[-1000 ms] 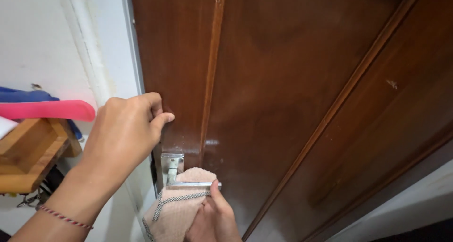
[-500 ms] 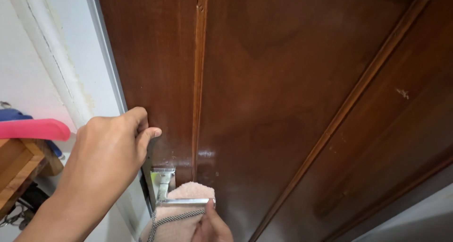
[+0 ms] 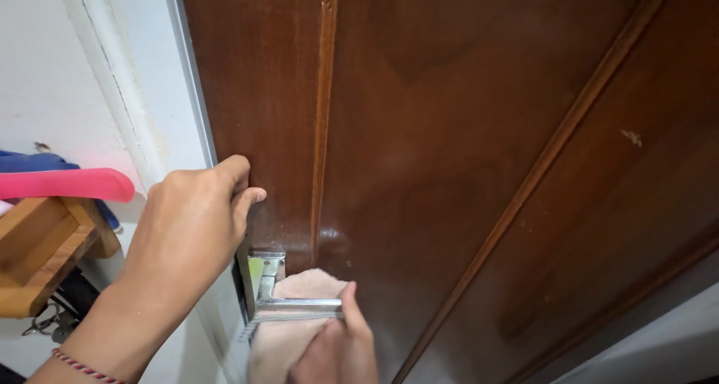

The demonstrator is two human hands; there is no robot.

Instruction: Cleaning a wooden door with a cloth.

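The dark brown wooden door [image 3: 449, 129] fills most of the view, and everything else sits around its left edge. The left hand [image 3: 191, 223] reaches up from the lower left, forearm slanted, wrist wearing a thin red-and-white string bracelet [image 3: 84, 366]. Its fingers curl around the edge of the door, with the thumb pressed flat on the door's front face just above the metal lever handle [image 3: 296, 303]. The hand is closed in a narrow grip on that edge.

The right hand [image 3: 337, 350] comes up from the bottom of the frame, directly below the handle. It holds a pale pink cloth [image 3: 288, 331] with a grey patterned stripe, bunched against the lever; the thumb lies upward along the cloth, its tip touching the silver bar. The cloth wraps under and behind the lever, against the door's face.

Left of the door runs a white frame [image 3: 127, 114]. Farther left of it, a wooden shelf [image 3: 41, 245] carries a pink flat object [image 3: 67, 183] lying over something blue [image 3: 30, 161].
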